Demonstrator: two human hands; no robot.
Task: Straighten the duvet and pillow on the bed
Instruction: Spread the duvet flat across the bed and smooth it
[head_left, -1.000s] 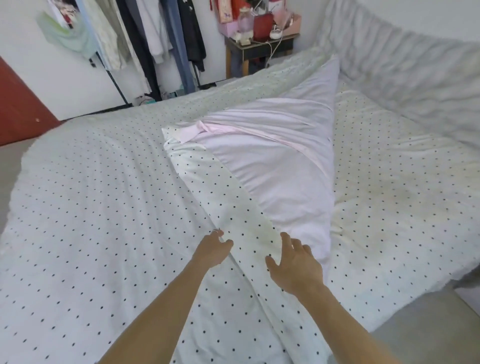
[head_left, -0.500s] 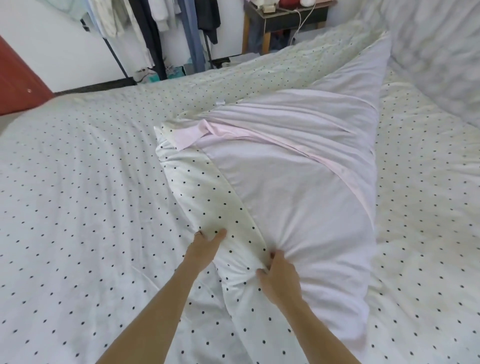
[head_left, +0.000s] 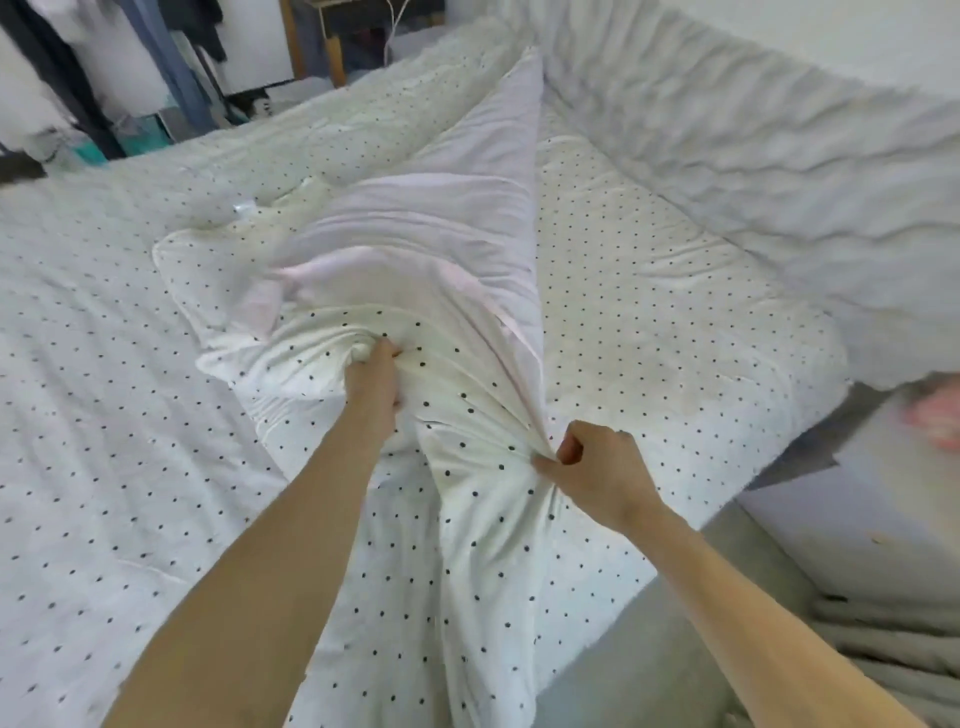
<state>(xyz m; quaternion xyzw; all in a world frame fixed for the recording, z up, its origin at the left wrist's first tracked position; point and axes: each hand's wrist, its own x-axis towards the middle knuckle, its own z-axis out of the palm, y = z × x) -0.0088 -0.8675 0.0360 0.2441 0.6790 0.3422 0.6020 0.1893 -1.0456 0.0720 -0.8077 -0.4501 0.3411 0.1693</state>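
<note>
A white duvet (head_left: 119, 395) with small black dots covers the bed. A corner of it is folded back over the middle, showing its pale pink underside (head_left: 415, 244). My left hand (head_left: 371, 384) is clenched on a bunch of the dotted fabric at the fold's near end. Just to the right and a little nearer, my right hand (head_left: 597, 467) pinches the folded edge. The cloth is lifted and creased between both hands. No pillow is clearly visible.
A padded grey headboard (head_left: 753, 156) runs along the right side. Hanging clothes (head_left: 104, 78) and a wooden side table (head_left: 332, 47) stand beyond the far edge. Grey floor (head_left: 649, 675) shows at the bed's near right corner, with grey cloth (head_left: 883, 639) lying there.
Both hands went from resting open on the fold to gripping it. The folded corner has been bunched and lifted toward me, and my view moved closer and to the right.
</note>
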